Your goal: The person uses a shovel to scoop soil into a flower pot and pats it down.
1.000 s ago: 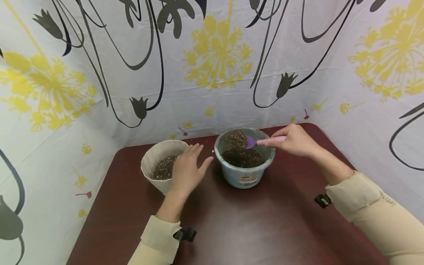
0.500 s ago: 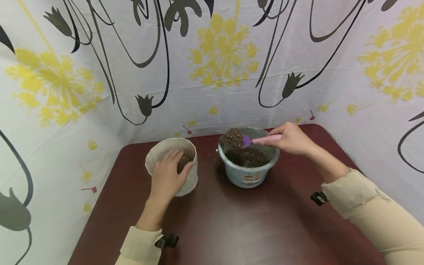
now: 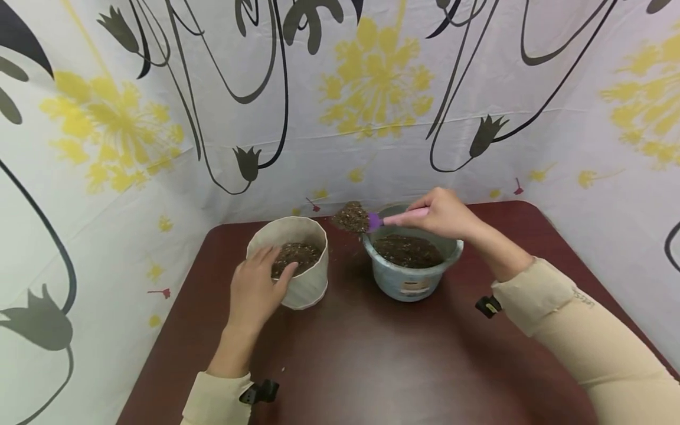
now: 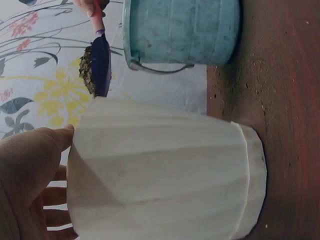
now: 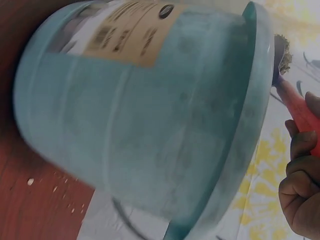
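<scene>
My right hand (image 3: 445, 216) grips the pink handle of a trowel (image 3: 375, 222) with a purple blade. A heap of dark soil (image 3: 350, 216) fills the blade, held level in the air between the blue bucket and the white pot. My left hand (image 3: 255, 290) lies at the near left rim of the white pot (image 3: 307, 290), fingers spread loosely. In the left wrist view its thumb and fingertips show right at the rim. Soil (image 3: 298, 255) sits inside the pot. More soil (image 3: 408, 250) is in the blue bucket (image 3: 394, 278), below my right hand.
Both containers stand toward the back of a dark red table (image 3: 366, 360). Crumbs of soil (image 4: 252, 87) lie on the table between them. A wire handle (image 4: 162, 70) hangs at the bucket's side. Patterned cloth (image 3: 340, 159) surrounds the table's back and sides.
My right hand has carried the loaded trowel left, out over the bucket's rim toward the white pot. My left hand has moved from the pot's right side to its near left rim.
</scene>
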Action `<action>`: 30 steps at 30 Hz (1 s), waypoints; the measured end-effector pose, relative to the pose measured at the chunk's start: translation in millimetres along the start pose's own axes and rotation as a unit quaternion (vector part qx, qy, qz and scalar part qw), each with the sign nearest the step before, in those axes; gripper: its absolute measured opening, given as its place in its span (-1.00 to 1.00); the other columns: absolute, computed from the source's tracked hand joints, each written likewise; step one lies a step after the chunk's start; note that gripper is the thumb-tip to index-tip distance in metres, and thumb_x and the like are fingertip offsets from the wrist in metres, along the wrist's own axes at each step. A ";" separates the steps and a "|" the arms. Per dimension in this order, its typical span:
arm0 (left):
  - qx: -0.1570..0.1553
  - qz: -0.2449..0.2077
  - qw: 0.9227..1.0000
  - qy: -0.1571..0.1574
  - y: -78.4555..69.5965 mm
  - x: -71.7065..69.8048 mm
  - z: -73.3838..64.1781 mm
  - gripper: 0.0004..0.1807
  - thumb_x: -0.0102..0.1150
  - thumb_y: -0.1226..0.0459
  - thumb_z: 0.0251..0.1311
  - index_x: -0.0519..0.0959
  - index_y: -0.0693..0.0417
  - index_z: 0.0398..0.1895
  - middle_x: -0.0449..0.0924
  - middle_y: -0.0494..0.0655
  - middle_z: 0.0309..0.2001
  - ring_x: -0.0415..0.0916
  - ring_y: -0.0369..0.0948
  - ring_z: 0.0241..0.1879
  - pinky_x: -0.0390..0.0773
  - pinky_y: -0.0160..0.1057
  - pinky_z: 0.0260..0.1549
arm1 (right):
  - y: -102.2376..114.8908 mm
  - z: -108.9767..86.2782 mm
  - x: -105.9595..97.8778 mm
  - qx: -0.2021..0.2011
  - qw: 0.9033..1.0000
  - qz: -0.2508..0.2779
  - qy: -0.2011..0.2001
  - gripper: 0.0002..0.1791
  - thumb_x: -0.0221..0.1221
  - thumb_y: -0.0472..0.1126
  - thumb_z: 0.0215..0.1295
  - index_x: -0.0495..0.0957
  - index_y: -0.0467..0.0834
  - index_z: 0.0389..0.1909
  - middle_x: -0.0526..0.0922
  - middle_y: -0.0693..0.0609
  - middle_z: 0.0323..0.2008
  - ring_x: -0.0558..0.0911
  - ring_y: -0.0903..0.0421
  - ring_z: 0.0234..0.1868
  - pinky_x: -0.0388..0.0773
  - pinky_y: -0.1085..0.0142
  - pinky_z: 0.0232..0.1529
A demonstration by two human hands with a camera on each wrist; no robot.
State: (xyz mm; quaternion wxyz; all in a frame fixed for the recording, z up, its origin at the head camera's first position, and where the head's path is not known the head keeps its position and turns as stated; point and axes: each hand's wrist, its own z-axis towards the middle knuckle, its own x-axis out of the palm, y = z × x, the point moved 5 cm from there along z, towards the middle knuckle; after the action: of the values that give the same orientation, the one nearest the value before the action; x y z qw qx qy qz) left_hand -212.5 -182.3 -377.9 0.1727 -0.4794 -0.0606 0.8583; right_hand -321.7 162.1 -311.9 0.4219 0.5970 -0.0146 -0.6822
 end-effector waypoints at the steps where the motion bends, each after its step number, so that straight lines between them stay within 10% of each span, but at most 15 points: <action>1: -0.001 0.001 1.000 0.000 1.7 -1.0 -1.1 -0.42 0.28 -0.04 0.30 0.64 0.24 0.16 0.63 0.17 0.15 0.51 0.12 0.22 0.48 0.22 0.11 | 1.5 2.8 2.9 -0.002 1.000 0.004 0.003 -0.70 0.46 0.05 0.18 0.84 -0.13 -0.35 0.76 0.06 -0.52 0.52 0.20 -0.57 0.48 0.30 -0.50; 18: -0.076 -0.026 0.997 0.020 38.6 -8.6 -18.9 -0.34 0.30 -0.14 0.26 0.66 0.25 0.12 0.48 0.24 0.32 0.37 0.16 0.36 0.43 0.23 0.23 | 42.9 44.6 47.8 -0.037 0.998 0.019 0.036 -0.57 0.40 0.10 0.23 0.67 -0.01 -0.74 0.31 0.21 -0.82 0.11 0.26 -0.71 0.17 0.35 -0.64; 26: -0.085 -0.042 0.995 0.013 44.9 -8.2 -21.4 -0.33 0.31 -0.17 0.22 0.67 0.23 0.10 0.46 0.18 0.35 0.39 0.14 0.35 0.46 0.23 0.19 | 74.6 59.6 82.2 -0.108 0.990 -0.087 0.027 -0.82 0.42 -0.08 0.22 0.75 -0.05 -0.50 0.71 0.11 -0.55 0.59 0.10 -0.55 0.52 0.16 -0.47; 30: -0.090 -0.047 0.995 0.009 47.5 -9.0 -24.0 -0.33 0.32 -0.17 0.22 0.68 0.23 0.09 0.46 0.16 0.35 0.40 0.13 0.35 0.46 0.23 0.19 | 89.8 54.2 98.1 -0.175 0.973 -0.151 -0.028 -0.85 0.40 -0.16 0.27 0.70 -0.05 -0.48 0.58 0.04 -0.55 0.56 0.03 -0.56 0.49 0.09 -0.58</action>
State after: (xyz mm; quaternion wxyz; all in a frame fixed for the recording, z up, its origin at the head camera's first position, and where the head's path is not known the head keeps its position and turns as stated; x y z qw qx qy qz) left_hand -199.2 -231.2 -396.3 0.1694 -0.4977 -0.1581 0.8358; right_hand -309.7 19.9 -328.0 0.4108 0.4900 0.1834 -0.7467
